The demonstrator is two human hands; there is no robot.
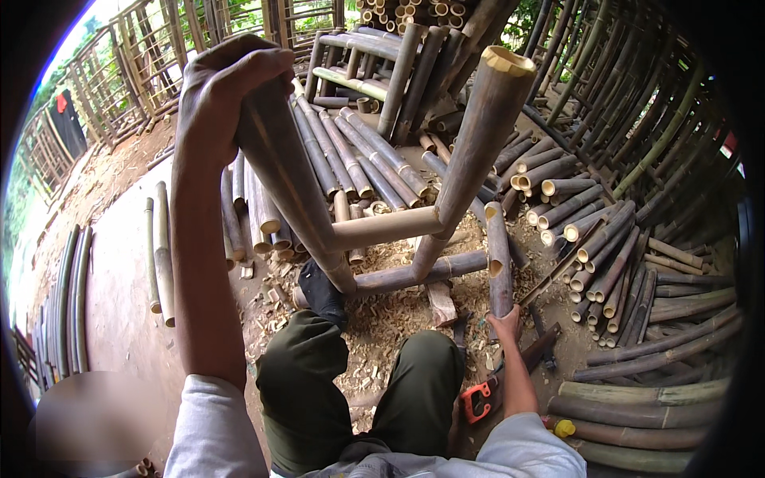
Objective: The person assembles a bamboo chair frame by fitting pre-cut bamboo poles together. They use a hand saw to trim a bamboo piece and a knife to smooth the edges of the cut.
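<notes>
My left hand (217,99) is wrapped over the top end of a thick dark bamboo post (283,163). A short pale bamboo crosspiece (386,229) joins that post to a second upright bamboo post (482,131), whose cut top rim shows. My right hand (504,323) grips the near end of a dark bamboo piece (500,267) with notched cuts, beside the joined posts. Low down, another bamboo pole (422,273) runs across between the posts' lower ends. My foot in a dark covering (321,296) is beside the left post's base.
An orange-handled saw (480,401) lies by my right forearm. Wood chips (390,331) cover the ground. Cut bamboo pieces (558,191) are piled at right, with long poles (637,414) nearer me. More bamboo (351,151) lies ahead, before a bamboo frame (358,64).
</notes>
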